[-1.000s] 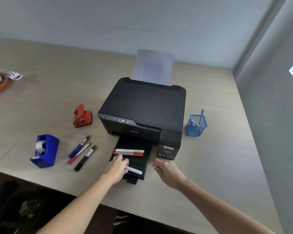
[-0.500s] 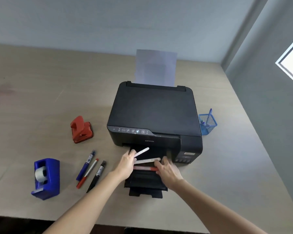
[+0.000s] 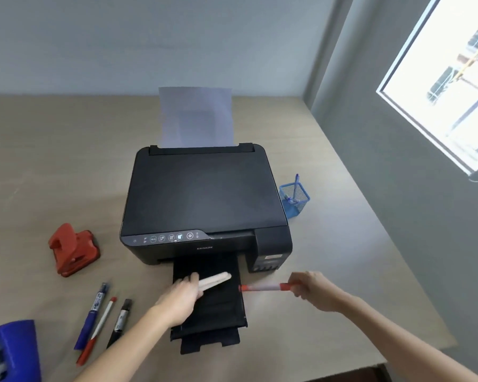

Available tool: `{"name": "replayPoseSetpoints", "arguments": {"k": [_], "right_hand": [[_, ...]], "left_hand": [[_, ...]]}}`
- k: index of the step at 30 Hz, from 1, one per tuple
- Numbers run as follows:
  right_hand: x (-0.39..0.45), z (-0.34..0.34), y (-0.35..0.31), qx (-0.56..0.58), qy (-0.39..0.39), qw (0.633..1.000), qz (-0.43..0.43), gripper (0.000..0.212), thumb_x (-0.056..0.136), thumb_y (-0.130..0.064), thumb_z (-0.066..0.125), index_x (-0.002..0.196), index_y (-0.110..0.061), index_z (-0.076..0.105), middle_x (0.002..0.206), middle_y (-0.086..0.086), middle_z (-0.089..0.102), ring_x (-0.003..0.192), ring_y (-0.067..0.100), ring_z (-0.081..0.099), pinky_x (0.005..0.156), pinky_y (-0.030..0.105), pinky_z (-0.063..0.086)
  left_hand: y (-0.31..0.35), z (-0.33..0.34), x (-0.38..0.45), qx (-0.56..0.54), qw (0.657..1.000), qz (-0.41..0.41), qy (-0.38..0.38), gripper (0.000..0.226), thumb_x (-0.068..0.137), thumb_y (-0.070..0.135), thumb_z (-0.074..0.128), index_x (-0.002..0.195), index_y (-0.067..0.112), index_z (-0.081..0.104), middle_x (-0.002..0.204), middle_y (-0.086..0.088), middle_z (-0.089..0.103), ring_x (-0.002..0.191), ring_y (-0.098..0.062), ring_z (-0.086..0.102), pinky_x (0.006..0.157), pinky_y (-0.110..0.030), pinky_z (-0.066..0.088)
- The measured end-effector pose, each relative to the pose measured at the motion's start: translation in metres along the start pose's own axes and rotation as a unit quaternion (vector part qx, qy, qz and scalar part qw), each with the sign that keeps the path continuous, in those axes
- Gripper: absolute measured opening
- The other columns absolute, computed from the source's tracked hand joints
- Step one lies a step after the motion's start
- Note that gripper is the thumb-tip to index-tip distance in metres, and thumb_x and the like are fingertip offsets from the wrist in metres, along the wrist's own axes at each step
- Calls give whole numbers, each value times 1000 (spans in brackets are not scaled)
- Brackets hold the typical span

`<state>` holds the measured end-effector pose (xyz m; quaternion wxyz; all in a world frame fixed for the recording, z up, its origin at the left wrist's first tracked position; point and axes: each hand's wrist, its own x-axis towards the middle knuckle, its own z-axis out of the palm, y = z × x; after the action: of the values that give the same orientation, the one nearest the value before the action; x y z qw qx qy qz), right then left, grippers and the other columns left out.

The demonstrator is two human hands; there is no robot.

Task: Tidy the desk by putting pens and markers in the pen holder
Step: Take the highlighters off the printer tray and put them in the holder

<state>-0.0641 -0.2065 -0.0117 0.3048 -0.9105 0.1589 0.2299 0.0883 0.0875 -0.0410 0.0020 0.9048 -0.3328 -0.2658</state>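
Note:
My left hand (image 3: 181,297) is over the printer's black output tray (image 3: 209,334) and grips white pens (image 3: 215,279) that point up and to the right. My right hand (image 3: 315,290) is to the right of the tray and holds a red-and-white marker (image 3: 262,287) level by its right end. A blue mesh pen holder (image 3: 294,199) with a blue pen in it stands at the printer's right side. On the desk to the left lie a blue marker (image 3: 90,317), a red pen (image 3: 97,330) and a black marker (image 3: 119,321).
A black printer (image 3: 202,199) with a paper sheet (image 3: 196,117) upright in its rear feed fills the desk's middle. A red hole punch (image 3: 72,249) sits to its left and a blue tape dispenser (image 3: 10,351) at the lower left corner. Grey walls bound the desk behind and right.
My right hand has picked the red-and-white marker off the tray and drawn it to the right. My left hand holds white pens lifted from the tray. The camera has tilted right.

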Motion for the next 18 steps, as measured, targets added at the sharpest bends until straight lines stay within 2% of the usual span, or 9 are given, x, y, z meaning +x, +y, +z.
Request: {"name": "replayPoseSetpoints", "arguments": {"k": [2,4,6,9,11,13,15,16,18], "right_hand": [[-7,-35,31,18,3,999,41,24,89,-14,49,72,-28,56,68,-4,59,59,10,53,54,17,41],[-12,-68,60,49,43,996,66,23,88,-11,53,71,-26,60,65,-5,61,53,4,53,49,11,39],[-18,-102,85,95,102,987,78,20,88,-7,56,73,-18,63,64,-1,62,50,3,51,46,10,38],[-15,-147,104,167,187,966,59,15,89,-9,59,77,-13,67,65,2,63,53,8,52,53,19,43],[-2,-167,109,187,253,948,46,13,88,-13,60,78,-16,69,64,1,65,50,5,53,57,28,46],[16,-182,107,190,320,927,39,11,86,-16,62,78,-19,69,66,1,68,55,10,58,59,33,48],[35,-192,98,165,370,914,24,8,85,-17,63,80,-17,69,67,2,69,61,21,60,60,34,48],[44,-195,91,147,383,912,11,7,85,-17,64,80,-15,69,65,2,67,61,23,58,58,33,46],[65,-202,79,102,392,914,-30,9,85,-15,63,77,-10,65,62,2,61,58,22,51,54,30,38]], "left_hand": [[4,-24,-14,-62,994,21,-88,19,102,32,35,106,15,42,83,0,53,57,-12,41,54,-27,35],[10,-62,-27,-138,975,41,-171,21,101,34,36,87,20,40,78,2,52,58,-13,40,57,-26,36],[29,-110,-35,-219,952,67,-200,22,99,36,39,81,25,41,76,7,53,62,-12,44,65,-27,41],[70,-181,-26,-263,949,118,-128,9,101,34,38,104,40,44,73,9,50,59,-9,43,62,-26,42],[110,-217,0,-247,955,145,-72,23,102,32,35,122,44,36,77,6,49,59,-11,41,59,-23,41],[151,-238,41,-179,972,148,-16,35,104,28,33,135,43,28,87,0,55,62,-15,48,61,-25,44],[187,-244,91,-84,988,131,22,43,104,22,35,145,33,26,104,-10,62,82,-25,60,77,-37,49],[201,-242,117,-34,992,118,33,43,103,18,38,144,24,33,111,-15,63,91,-31,61,80,-41,48],[225,-236,164,44,994,91,44,28,98,7,44,125,8,52,105,-17,62,88,-34,59,69,-38,43]]}}
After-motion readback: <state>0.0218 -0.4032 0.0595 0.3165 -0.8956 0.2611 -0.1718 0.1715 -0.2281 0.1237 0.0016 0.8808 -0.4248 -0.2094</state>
